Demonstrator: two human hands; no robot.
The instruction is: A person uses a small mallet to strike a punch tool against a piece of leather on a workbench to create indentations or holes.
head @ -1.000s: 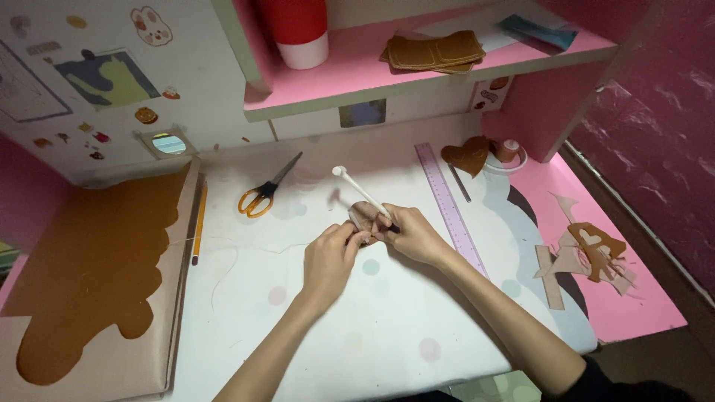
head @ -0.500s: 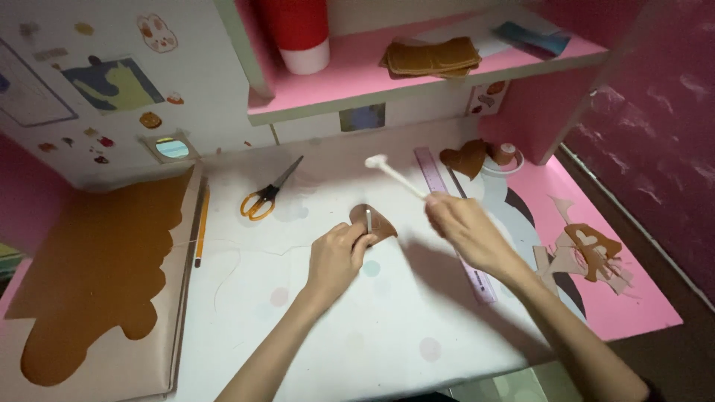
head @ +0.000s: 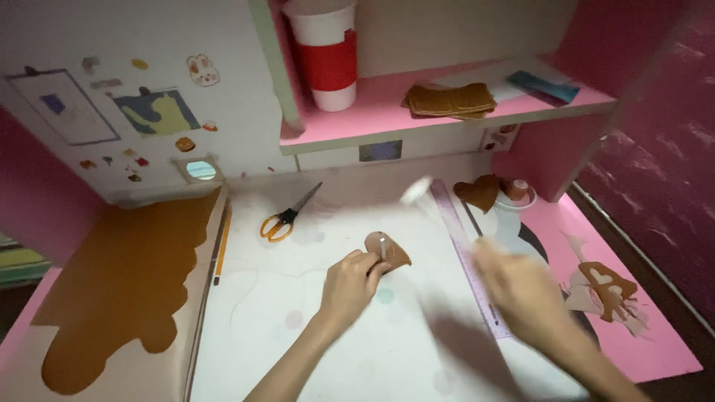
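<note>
On the far left of the bench [head: 357, 350] a large brown sheet [head: 126, 290] with a wavy cut edge is laid flat, and a pencil [head: 222, 243] is seen along its right edge, pointing away from the person. Further right, orange-handled scissors [head: 284, 218] are lying closed, blades towards the back wall.

Near the middle, the left hand [head: 348, 286] is pressed down on a small brown piece [head: 387, 250], with fingertips closed together on its near left edge; the piece lies flat, just beyond and right of that hand, its broad end towards the right. A small pale strip is seen on it, too small to be made out.

Right of the piece, a lilac ruler [head: 465, 257] is laid with its long axis running from the back towards the near right. The right hand [head: 521, 286] is blurred above the ruler's near end, well apart from the piece; a thin white stick [head: 439, 212] appears to be clamped in it, the pale tip raised towards the back, beyond the piece. The grip itself cannot be told for certain through the blur. The left hand is thus far nearer the piece, which lies left of the right hand.

On the far right, a brown heart [head: 478, 192] and brown scraps [head: 605, 290] are seen.
</note>
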